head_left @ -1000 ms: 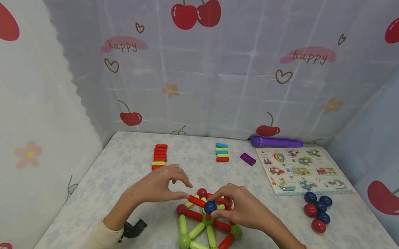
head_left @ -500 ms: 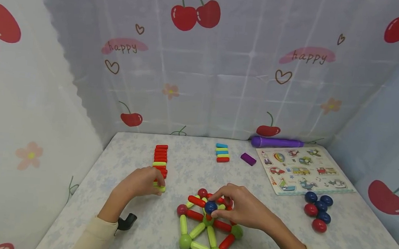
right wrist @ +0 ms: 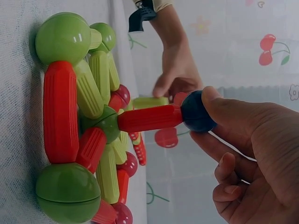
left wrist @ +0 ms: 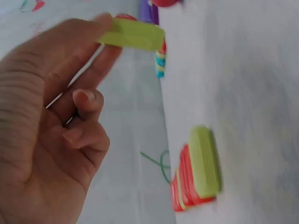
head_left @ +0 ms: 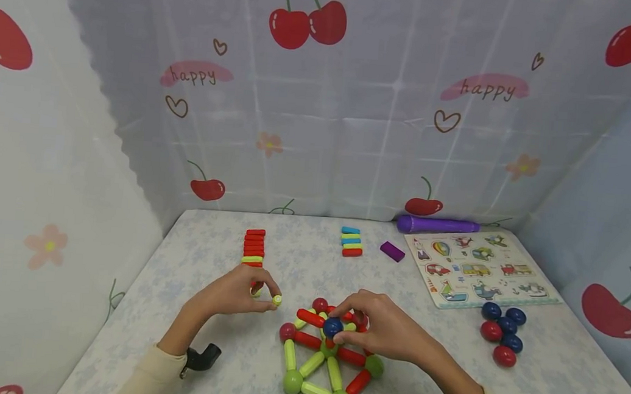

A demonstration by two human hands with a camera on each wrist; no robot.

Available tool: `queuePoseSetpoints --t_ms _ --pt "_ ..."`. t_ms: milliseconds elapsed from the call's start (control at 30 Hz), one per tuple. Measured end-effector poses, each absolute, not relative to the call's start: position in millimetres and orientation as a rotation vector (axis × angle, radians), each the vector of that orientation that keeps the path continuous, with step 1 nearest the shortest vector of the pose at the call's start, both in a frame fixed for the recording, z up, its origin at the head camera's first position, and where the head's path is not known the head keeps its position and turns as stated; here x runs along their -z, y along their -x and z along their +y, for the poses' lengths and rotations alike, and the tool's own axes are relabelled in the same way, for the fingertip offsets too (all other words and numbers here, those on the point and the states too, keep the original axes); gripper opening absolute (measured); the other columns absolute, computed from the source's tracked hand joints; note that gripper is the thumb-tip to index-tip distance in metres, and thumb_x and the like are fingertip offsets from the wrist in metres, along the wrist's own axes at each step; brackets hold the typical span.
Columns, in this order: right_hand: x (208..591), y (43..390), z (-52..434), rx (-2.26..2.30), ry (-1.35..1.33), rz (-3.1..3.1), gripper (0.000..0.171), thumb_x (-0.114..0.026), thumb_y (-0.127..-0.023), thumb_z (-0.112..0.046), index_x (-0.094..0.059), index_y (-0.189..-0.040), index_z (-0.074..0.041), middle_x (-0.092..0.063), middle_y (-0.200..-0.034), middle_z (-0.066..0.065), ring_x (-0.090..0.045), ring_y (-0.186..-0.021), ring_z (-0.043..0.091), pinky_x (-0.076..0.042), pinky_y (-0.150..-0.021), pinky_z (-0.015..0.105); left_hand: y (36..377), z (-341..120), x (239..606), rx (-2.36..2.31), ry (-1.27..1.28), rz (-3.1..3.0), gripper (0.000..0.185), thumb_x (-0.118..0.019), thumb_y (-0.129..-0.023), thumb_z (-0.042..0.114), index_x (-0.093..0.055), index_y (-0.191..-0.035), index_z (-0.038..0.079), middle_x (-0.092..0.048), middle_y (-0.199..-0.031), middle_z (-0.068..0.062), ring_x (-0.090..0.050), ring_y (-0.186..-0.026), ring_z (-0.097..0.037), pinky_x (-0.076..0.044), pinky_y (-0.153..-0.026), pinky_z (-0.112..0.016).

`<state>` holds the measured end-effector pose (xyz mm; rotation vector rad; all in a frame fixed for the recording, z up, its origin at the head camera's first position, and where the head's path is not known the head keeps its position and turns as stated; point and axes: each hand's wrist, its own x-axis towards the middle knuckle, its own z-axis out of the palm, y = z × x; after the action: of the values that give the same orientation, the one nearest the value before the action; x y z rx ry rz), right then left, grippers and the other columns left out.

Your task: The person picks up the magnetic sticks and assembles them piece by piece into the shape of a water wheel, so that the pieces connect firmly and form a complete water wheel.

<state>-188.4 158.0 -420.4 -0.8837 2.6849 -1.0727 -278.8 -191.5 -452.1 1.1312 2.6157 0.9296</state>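
A structure of red and green magnetic sticks and balls [head_left: 326,362] lies on the table near the front. My right hand [head_left: 346,328] pinches the dark blue ball [head_left: 332,327] on top of it; in the right wrist view this blue ball [right wrist: 196,112] caps a raised red stick [right wrist: 149,119]. My left hand [head_left: 265,292] is just left of the structure and pinches a yellow-green stick [head_left: 275,300]. In the left wrist view that stick [left wrist: 133,35] is held between thumb and forefinger, above the stack of red sticks [left wrist: 201,170].
A row of red sticks [head_left: 254,247] lies behind the left hand. Farther back are a small mixed-colour stack [head_left: 351,242], a purple block [head_left: 392,251] and a purple cylinder [head_left: 437,225]. A picture puzzle board [head_left: 481,269] and several blue and red balls [head_left: 503,338] lie at the right.
My left hand went from the structure to the row of sticks, took a yellow-green stick and has brought it back toward the structure. The right hand stayed on the blue ball.
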Motion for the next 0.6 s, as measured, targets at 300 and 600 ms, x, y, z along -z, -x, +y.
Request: queuePoseSetpoints --t_ms 300,600 --pt "421.9 188.5 158.9 1.080 0.904 2.679 0.033 -0.087 -0.092 -0.040 -0.080 -0.118 -0.021 -0.072 -0.106 -0.013 -0.064 -0.088 0.023 -0.054 -0.072 0.026 272.5 -174.2 451.3 -1.109 -1.311 2.360 0.016 -0.089 -0.091 0.023 -0.082 -0.105 0.027 -0.078 -0.096 0.001 -0.056 -0.073 -0.014 -0.044 -0.063 -0.023" --pt "422.4 189.3 159.9 1.065 0.918 2.684 0.032 -0.087 -0.092 -0.041 -0.080 -0.118 -0.023 -0.072 -0.106 -0.015 -0.064 -0.093 0.014 -0.056 -0.077 0.029 271.7 -174.9 463.2 -1.138 -1.258 2.346 0.017 -0.088 -0.092 0.024 -0.082 -0.108 0.026 -0.077 -0.098 -0.003 -0.056 -0.075 -0.016 -0.046 -0.064 -0.024"
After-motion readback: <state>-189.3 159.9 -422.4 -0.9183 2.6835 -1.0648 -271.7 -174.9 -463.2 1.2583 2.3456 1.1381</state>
